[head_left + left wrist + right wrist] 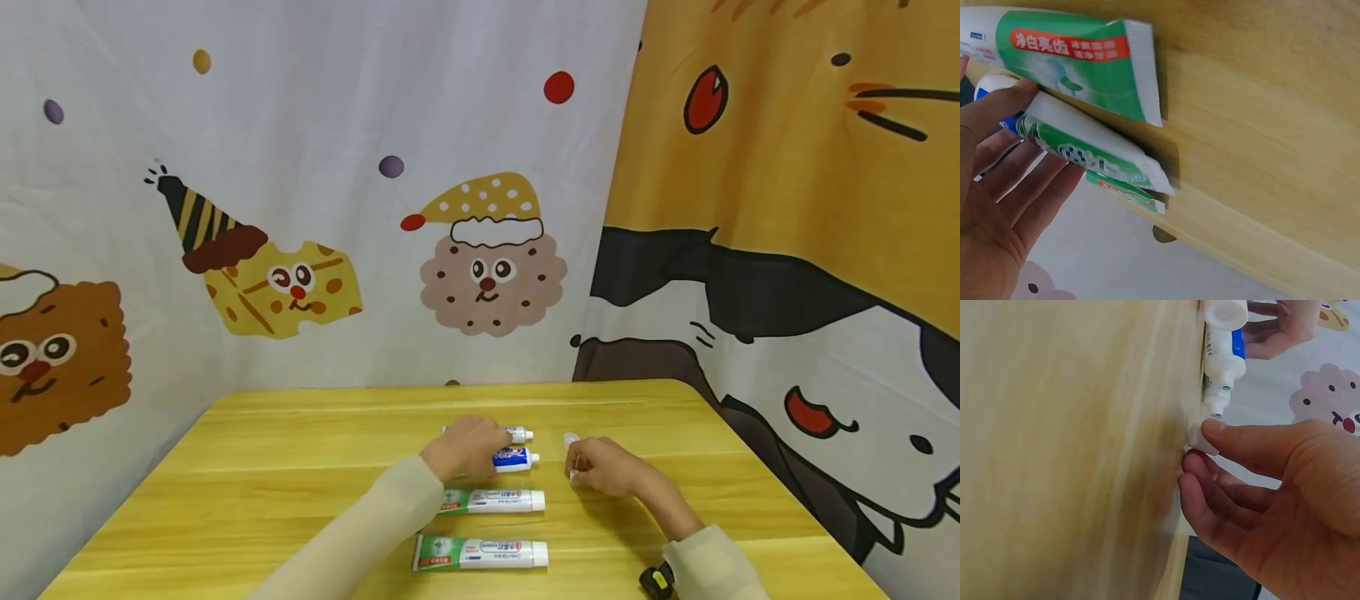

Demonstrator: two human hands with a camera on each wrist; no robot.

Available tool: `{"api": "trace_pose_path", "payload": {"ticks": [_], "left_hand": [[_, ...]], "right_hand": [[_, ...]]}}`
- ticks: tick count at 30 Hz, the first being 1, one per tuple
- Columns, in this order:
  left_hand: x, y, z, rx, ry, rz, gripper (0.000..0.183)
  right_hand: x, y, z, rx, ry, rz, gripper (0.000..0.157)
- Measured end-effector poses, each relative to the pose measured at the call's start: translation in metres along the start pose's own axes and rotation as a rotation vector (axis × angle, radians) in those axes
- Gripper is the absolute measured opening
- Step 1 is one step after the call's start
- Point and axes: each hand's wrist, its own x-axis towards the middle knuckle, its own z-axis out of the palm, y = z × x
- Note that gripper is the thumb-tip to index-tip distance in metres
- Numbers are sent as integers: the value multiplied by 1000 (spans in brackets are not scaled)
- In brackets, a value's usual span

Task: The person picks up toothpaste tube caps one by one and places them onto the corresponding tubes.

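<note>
My left hand (pixel 468 450) grips a blue, white and green toothpaste tube (pixel 513 459) that lies on the table. Its nozzle is bare and points right. In the left wrist view the thumb lies on one side of this tube (pixel 1091 139), with fingers on the other. Beyond it is another uncapped tube (pixel 519 434), partly hidden by the hand. To the right, my right hand (pixel 607 467) pinches a small white cap (pixel 1202 440) between thumb and fingers, close to the tabletop. A second white cap (pixel 571 437) lies just past those fingers.
Two capped green and white toothpaste tubes lie nearer the front, one (pixel 506 501) above the other (pixel 482 553) in the head view. The wooden table (pixel 300 442) ends at a patterned curtain (pixel 315 125). A black strapped device (pixel 657 581) sits at the right wrist.
</note>
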Motion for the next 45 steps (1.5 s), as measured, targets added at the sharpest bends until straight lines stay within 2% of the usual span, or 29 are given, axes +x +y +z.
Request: {"api": "trace_pose_path", "payload": {"ticks": [2,5,10,14,18,22,26,31,36,45], "left_hand": [[2,-2,-1,33,-7,5,22],[2,-5,-4,47,-5,5,28],[-7,-8,-13,-57,64,-16,40],[-22,-6,-23,-125,162,-21,44],[-43,-1,-33,-157,255,-13,46],[-64,6,-39,-190,332,-9,44],[-77,14,-41,-202,378,0,43],[-84,22,-41,-209,380,4,45],[-85,24,-41,-223,372,-4,45],[-87,24,-38,-205,377,1,45]], "right_hand": [[0,0,0,-8,4,-4,8],[1,-1,-3,-49,64,-25,12],[3,-8,-11,-26,199,-66,19],[1,-24,-18,61,286,-72,21],[-3,-45,-22,123,366,-63,21],[-7,-61,-24,177,426,-142,19],[-11,-74,-26,217,463,-244,22],[-14,-84,-29,209,496,-337,23],[-15,-88,-30,187,462,-379,21],[-12,-91,-28,148,457,-426,22]]}}
